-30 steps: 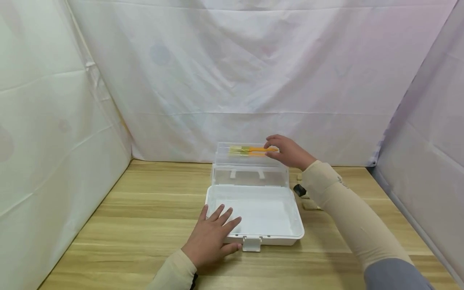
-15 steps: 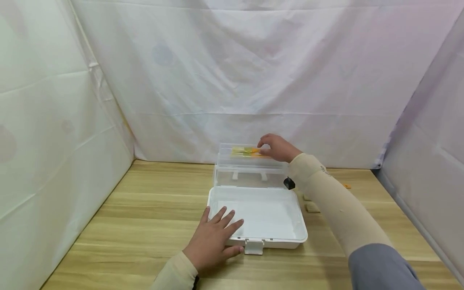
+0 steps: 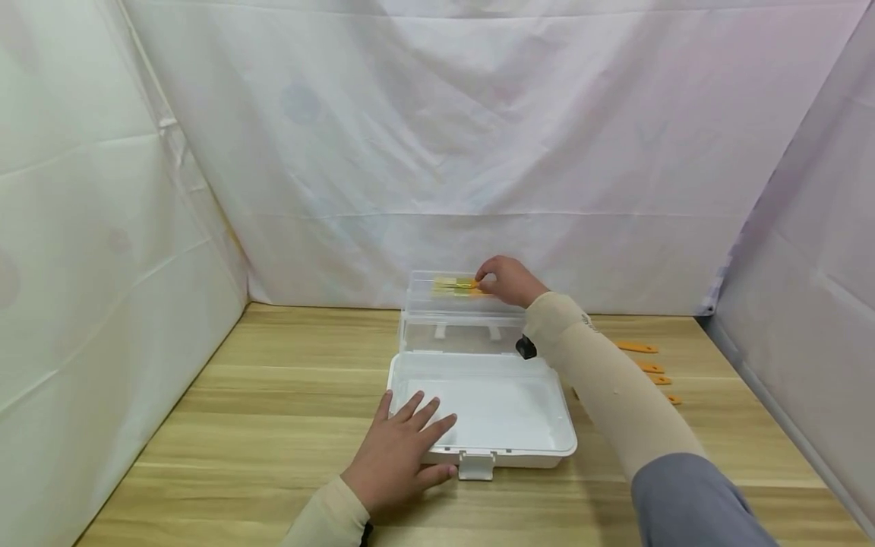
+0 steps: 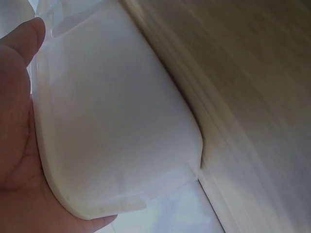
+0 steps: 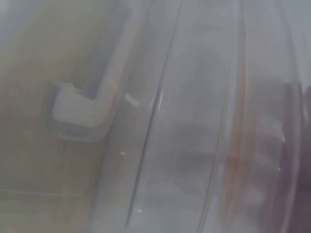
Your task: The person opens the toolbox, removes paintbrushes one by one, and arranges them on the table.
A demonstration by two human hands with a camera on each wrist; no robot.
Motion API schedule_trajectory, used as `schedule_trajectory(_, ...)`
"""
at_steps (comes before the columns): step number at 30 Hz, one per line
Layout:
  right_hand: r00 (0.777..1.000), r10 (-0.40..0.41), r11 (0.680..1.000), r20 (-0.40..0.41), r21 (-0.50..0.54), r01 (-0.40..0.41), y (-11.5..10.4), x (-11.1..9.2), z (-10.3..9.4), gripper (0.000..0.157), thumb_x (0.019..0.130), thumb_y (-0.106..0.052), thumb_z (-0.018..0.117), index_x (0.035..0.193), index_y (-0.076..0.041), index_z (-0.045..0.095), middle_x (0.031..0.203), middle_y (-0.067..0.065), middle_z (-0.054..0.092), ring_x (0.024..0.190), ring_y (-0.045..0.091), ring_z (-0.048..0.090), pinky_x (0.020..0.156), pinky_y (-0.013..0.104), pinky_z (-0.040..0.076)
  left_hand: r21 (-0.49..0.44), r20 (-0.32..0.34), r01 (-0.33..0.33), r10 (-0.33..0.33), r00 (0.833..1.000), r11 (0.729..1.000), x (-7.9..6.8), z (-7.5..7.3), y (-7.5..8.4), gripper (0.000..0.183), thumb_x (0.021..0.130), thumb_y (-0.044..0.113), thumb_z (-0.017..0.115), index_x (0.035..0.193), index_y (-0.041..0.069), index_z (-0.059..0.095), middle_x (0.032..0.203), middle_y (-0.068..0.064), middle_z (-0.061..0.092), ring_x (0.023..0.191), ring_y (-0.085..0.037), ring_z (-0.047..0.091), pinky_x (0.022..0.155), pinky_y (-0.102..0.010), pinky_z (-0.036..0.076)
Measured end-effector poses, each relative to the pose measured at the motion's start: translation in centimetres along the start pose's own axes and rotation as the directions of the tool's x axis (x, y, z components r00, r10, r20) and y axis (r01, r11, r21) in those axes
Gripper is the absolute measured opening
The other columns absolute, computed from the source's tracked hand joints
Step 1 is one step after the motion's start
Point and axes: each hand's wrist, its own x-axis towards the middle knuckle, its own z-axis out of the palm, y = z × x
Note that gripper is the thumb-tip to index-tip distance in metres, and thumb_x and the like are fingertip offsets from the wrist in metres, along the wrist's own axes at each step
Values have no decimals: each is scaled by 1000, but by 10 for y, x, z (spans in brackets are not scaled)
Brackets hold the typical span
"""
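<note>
A white plastic box (image 3: 567, 425) stands with its clear lid (image 3: 424, 334) swung back. My left hand (image 3: 396, 456) rests spread over its front left corner, beside the latch (image 3: 476, 466); in the left wrist view the palm lies along the box wall (image 4: 121, 121). Flat paintbrushes (image 3: 447, 282) with pale bristles and orange handles lie side by side in the clear compartment (image 3: 422, 304) at the back. There my right hand (image 3: 509, 279) pinches a brush handle just behind the ferrule. In the blurred right wrist view, an orange strip (image 5: 235, 155) shows through the clear plastic.
Several orange brush handles (image 3: 638, 348) lie on the wooden table (image 3: 294, 380) right of the box, partly hidden by the right forearm. White cloth (image 3: 355, 152) hangs behind and on both sides.
My right hand has moved left along the brushes from the handle ends toward the ferrules, and its fingers have closed into a pinch. The left hand has stayed on the box corner.
</note>
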Motion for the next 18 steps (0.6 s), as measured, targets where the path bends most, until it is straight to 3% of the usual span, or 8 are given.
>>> schedule_trajectory(6, 999, 52, 998, -15, 18, -52, 0, 2, 3, 12, 87, -17, 62, 97, -15, 70, 112, 4, 61, 110, 23, 50, 95, 41, 39, -14, 24, 5, -5, 1000, 1000, 2, -2, 0, 65, 84, 68, 41, 136, 29, 46, 139, -4, 44, 132, -27, 33, 102, -62, 14)
schedule_trajectory(12, 991, 128, 992, 25, 17, -129, -3, 3, 4, 14, 87, -19, 65, 99, -16, 70, 114, 4, 60, 107, 22, 49, 96, 41, 38, -7, 51, 9, -9, 999, 1000, 2, -4, -1, 65, 84, 68, 41, 136, 30, 46, 139, -4, 44, 132, -27, 33, 103, -61, 14)
schedule_trajectory(18, 991, 125, 992, 43, -9, -125, -9, 3, 4, 17, 87, -20, 64, 102, -14, 69, 115, 5, 60, 107, 24, 50, 95, 41, 38, -22, 58, 28, -26, 998, 999, 1, -4, -1, 65, 84, 68, 41, 136, 30, 46, 139, -3, 44, 132, -27, 33, 103, -61, 13)
